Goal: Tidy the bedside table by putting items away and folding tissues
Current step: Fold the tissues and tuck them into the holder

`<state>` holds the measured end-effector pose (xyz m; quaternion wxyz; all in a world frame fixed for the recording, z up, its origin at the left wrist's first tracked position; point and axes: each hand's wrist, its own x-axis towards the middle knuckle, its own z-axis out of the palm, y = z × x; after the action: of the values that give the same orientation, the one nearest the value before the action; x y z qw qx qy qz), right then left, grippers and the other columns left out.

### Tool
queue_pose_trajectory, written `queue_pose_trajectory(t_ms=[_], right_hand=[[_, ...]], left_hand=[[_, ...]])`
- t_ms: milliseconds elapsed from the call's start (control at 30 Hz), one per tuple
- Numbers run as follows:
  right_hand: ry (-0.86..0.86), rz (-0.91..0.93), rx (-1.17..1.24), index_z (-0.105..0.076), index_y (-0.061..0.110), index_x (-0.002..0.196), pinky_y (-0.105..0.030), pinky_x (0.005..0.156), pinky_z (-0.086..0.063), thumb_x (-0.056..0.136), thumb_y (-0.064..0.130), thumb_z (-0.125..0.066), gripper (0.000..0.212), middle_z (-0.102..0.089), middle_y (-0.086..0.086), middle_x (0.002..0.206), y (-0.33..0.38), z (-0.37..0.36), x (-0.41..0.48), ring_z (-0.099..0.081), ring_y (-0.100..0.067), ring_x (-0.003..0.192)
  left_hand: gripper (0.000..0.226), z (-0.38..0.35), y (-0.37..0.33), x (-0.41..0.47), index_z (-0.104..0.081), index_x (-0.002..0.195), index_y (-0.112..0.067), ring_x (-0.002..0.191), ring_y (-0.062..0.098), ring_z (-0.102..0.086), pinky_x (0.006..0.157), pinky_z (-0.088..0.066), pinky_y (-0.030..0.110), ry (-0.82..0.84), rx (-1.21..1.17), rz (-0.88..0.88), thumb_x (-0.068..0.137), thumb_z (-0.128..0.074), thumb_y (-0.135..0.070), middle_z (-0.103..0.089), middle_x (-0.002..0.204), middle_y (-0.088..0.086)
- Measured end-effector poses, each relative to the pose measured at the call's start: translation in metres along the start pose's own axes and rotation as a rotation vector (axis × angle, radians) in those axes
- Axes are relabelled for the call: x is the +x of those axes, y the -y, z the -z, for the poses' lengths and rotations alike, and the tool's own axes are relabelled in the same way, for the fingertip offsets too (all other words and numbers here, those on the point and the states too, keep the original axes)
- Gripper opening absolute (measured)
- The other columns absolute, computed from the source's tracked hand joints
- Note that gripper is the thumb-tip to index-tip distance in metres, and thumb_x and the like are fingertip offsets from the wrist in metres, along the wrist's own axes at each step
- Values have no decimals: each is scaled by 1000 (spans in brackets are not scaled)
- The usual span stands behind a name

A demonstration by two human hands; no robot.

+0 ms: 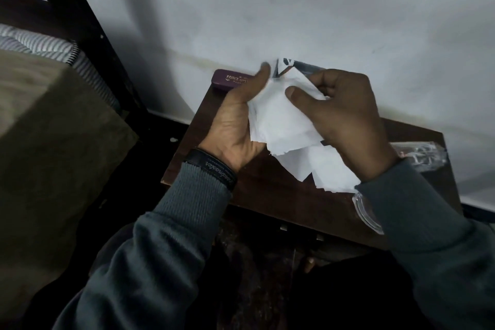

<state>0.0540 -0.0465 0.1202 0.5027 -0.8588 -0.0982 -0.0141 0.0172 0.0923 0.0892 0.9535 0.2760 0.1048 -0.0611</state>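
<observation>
L hand [235, 120] and R hand [342, 120] both grip crumpled white tissue [284, 120], thumbs on top. Long axis: counter [281, 201] far edge to near-right corner.

A bunch of crumpled white tissue paper [284, 126], its lower edges torn and ragged, hangs above the dark brown wooden tabletop [281, 195], gripped between the left hand [235, 120] and the right hand [345, 120]. A purple hard case [227, 80] with gold lettering lies flat at the tabletop's far left corner, against the wall.
</observation>
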Motion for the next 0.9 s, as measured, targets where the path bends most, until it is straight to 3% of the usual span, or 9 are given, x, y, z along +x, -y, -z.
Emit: queue_pose_trajectory(t_ms=[33, 100, 233, 400, 567, 700, 767, 833, 900], right_hand=[[-18, 7, -11, -75, 20, 79, -32, 67, -57, 85, 29, -79, 11, -76, 4, 78, -1, -3, 0, -73, -14, 78], [-51, 0, -2, -74, 22, 79, -26, 69, -57, 86, 30, -78, 11, -74, 7, 77, -1, -7, -2, -71, -10, 77], [-91, -105, 196, -77, 22, 77, -44, 77, -64, 85, 27, -80, 9, -79, 2, 81, 1, -11, -3, -77, -17, 81], [-142, -215, 363, -80, 20, 86, -43, 79, -65, 84, 21, -83, 4, -80, 0, 85, 2, -15, -5, -78, -18, 83], [-162, -283, 448, -79, 17, 84, -38, 74, -66, 83, 17, -84, 4, -80, -2, 85, 3, -15, -5, -78, -22, 85], [-170, -203, 293, -77, 25, 81, -34, 67, -64, 82, 30, -83, 8, -78, 11, 81, 1, -13, -6, -76, -8, 81], [-205, -147, 152, -68, 37, 81, -29, 66, -61, 84, 45, -80, 14, -73, 22, 80, -2, -5, -6, -70, 9, 78], [-132, -199, 110, -64, 40, 86, -34, 80, -62, 86, 52, -76, 17, -71, 22, 88, -7, 5, -4, -67, 12, 81], [96, -380, 304, -73, 29, 92, -39, 88, -62, 88, 44, -77, 16, -78, 12, 94, -10, 11, -5, -74, -2, 91]], left_hand=[[17, 0, 1, 1, -68, 103, -6, 95, 24, -73, 100, -56, 43, 19, -19, -11, 103, -53, -12, -76, 98, 12], [19, 3, 2, 4, -57, 117, -11, 93, 28, -73, 97, -54, 47, -12, -56, -16, 101, -53, -1, -75, 100, 14], [16, 5, 5, 6, -62, 109, -11, 91, 27, -73, 96, -55, 45, 24, -46, -25, 104, -50, -2, -76, 95, 13], [28, 6, 7, 5, -70, 97, -8, 93, 30, -72, 99, -51, 51, 92, -15, -59, 104, -45, 3, -76, 96, 15], [32, 4, 7, 3, -75, 100, -7, 100, 33, -71, 103, -51, 55, 103, 20, -57, 103, -45, 4, -76, 103, 16], [45, 6, 8, 8, -58, 134, -8, 116, 34, -66, 102, -51, 54, 42, 2, -53, 98, -44, 14, -69, 129, 17], [45, 6, 6, 7, -61, 129, -9, 119, 33, -67, 102, -50, 55, 47, -10, -59, 97, -41, 16, -70, 130, 14], [40, 6, 4, 7, -63, 116, -13, 125, 34, -64, 106, -48, 57, 72, -43, -51, 98, -39, 14, -72, 126, 13], [37, 7, 3, 7, -60, 112, -16, 136, 38, -55, 113, -40, 63, 110, -92, -9, 98, -38, 10, -68, 130, 14]])
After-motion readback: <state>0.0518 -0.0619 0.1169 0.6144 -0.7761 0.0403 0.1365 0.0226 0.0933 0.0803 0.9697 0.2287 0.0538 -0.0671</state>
